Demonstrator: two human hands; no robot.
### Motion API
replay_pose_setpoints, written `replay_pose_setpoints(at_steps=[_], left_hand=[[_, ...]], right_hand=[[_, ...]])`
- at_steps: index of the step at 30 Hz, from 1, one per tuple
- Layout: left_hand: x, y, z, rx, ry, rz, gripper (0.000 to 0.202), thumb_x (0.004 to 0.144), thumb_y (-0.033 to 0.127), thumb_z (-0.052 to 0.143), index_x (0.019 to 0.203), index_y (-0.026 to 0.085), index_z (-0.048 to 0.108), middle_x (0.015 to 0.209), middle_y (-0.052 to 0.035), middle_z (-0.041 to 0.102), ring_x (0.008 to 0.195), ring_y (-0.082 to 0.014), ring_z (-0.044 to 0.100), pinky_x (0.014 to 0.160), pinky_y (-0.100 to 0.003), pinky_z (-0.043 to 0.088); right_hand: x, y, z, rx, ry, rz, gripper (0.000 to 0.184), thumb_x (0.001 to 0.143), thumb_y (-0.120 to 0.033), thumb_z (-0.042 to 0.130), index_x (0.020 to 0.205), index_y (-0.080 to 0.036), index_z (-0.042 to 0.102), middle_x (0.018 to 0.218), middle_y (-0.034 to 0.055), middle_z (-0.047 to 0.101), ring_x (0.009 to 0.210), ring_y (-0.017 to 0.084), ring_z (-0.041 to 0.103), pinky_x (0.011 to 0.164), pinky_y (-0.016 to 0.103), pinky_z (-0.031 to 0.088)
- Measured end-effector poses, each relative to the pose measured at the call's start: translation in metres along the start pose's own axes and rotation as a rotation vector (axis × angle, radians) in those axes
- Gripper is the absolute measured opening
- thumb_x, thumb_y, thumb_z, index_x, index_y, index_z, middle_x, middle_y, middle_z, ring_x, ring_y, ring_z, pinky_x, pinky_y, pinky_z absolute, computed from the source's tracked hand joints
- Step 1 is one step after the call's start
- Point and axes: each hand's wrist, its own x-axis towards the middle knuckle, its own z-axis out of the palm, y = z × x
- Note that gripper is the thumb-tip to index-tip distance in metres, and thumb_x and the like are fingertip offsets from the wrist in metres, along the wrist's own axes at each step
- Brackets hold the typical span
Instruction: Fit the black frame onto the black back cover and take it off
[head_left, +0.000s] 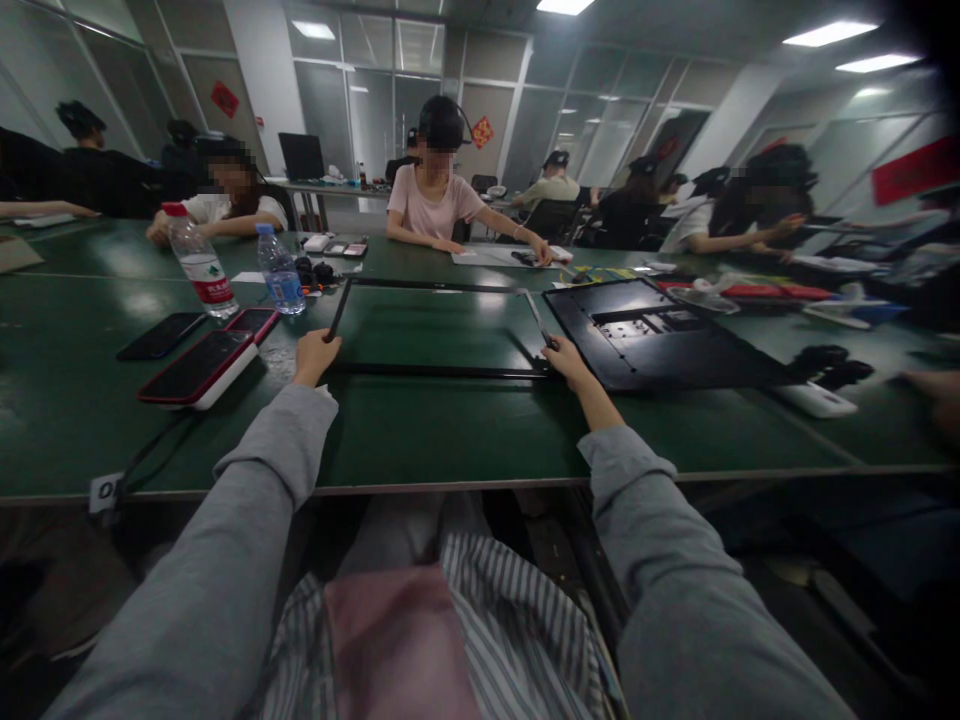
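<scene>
A thin black rectangular frame point(442, 372), like a screen bezel, is held over the green table, which shows through its opening. My left hand point(316, 356) is closed round its left side near the front corner. On the opposite side, my right hand point(564, 360) grips the frame by its near right corner. Right beside that hand lies a large flat black panel point(577, 325) with cutouts and metal parts in its middle, perhaps a monitor's back cover.
Two phones in red cases point(199, 368) and a black phone point(162, 336) lie at left. A red-capped bottle point(201, 265) and a blue-capped bottle point(279, 272) stand behind them. Across the green table point(435, 440) a person in pink point(433, 200) sits. A white device point(819, 400) is at right.
</scene>
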Motion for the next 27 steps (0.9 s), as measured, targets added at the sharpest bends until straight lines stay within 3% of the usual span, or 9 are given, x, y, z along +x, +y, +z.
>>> replay_pose_setpoints(at_steps=[5, 8, 15, 21, 27], left_hand=[[-0.008, 0.002, 0.001, 0.006, 0.012, 0.003, 0.020, 0.090, 0.031, 0.076, 0.101, 0.021, 0.089, 0.097, -0.0155, 0.082, 0.113, -0.0389, 0.075, 0.096, -0.043, 0.056], [-0.009, 0.001, 0.001, -0.016, -0.006, -0.002, 0.013, 0.088, 0.030, 0.080, 0.095, 0.022, 0.089, 0.093, -0.0150, 0.081, 0.112, -0.0396, 0.075, 0.098, -0.046, 0.057], [-0.009, 0.003, -0.001, 0.065, -0.055, 0.006, 0.022, 0.095, 0.034, 0.076, 0.102, 0.018, 0.089, 0.109, -0.0203, 0.082, 0.112, -0.0402, 0.075, 0.099, -0.047, 0.057], [-0.006, 0.000, 0.003, 0.108, -0.060, 0.043, 0.026, 0.098, 0.036, 0.070, 0.104, 0.018, 0.088, 0.109, -0.0194, 0.081, 0.112, -0.0381, 0.075, 0.099, -0.043, 0.057], [-0.001, -0.002, 0.005, 0.090, -0.070, 0.025, 0.039, 0.105, 0.044, 0.061, 0.112, 0.016, 0.088, 0.119, -0.0233, 0.080, 0.120, -0.0413, 0.074, 0.104, -0.047, 0.056]], right_hand=[[-0.001, 0.002, 0.002, -0.238, 0.011, 0.130, 0.045, 0.088, -0.029, 0.071, 0.129, -0.011, 0.077, 0.134, 0.0239, 0.069, 0.137, 0.040, 0.059, 0.124, 0.056, 0.043], [-0.003, 0.002, 0.003, -0.262, 0.003, 0.152, 0.044, 0.090, -0.028, 0.072, 0.132, -0.014, 0.078, 0.141, 0.0235, 0.065, 0.142, 0.042, 0.057, 0.126, 0.057, 0.041], [-0.003, 0.005, 0.004, -0.241, 0.025, 0.144, 0.044, 0.089, -0.025, 0.065, 0.130, -0.016, 0.079, 0.136, 0.0207, 0.066, 0.139, 0.040, 0.057, 0.124, 0.060, 0.043], [0.006, 0.016, 0.007, -0.093, 0.006, 0.056, 0.070, 0.077, -0.018, 0.062, 0.146, -0.011, 0.071, 0.126, 0.0170, 0.071, 0.118, 0.031, 0.067, 0.117, 0.053, 0.053], [0.012, 0.026, 0.010, 0.096, -0.043, -0.066, 0.082, 0.068, -0.012, 0.058, 0.150, -0.011, 0.067, 0.140, 0.0175, 0.074, 0.127, 0.031, 0.070, 0.118, 0.052, 0.055]])
